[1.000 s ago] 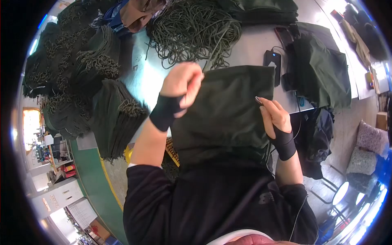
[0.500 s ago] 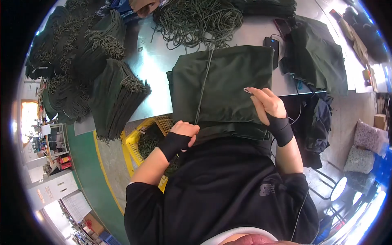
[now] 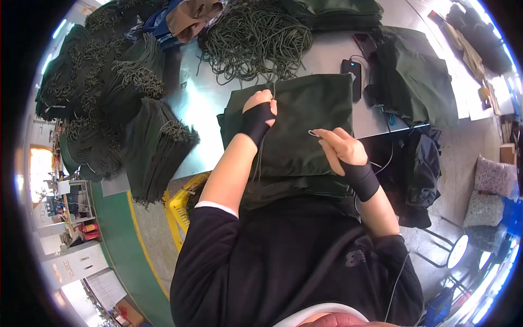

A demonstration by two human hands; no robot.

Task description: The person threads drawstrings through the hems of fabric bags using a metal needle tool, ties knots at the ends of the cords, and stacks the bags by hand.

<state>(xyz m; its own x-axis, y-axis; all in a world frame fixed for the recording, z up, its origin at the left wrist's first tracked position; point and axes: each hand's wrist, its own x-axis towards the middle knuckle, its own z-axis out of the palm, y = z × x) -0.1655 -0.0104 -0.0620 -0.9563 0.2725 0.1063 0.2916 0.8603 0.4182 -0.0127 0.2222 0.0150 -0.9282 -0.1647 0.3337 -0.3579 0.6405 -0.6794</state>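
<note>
- Left hand (image 3: pixel 259 102): fist closed on cord (image 3: pixel 259 161), over green cloth (image 3: pixel 308 109), far left.
- Right hand (image 3: pixel 344 148): fingertips pinching small loop (image 3: pixel 312 133), right side.

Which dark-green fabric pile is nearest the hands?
The folded fabric pile beneath the left hand and right hand; the other piles lie off to the left, right and far side.
</note>
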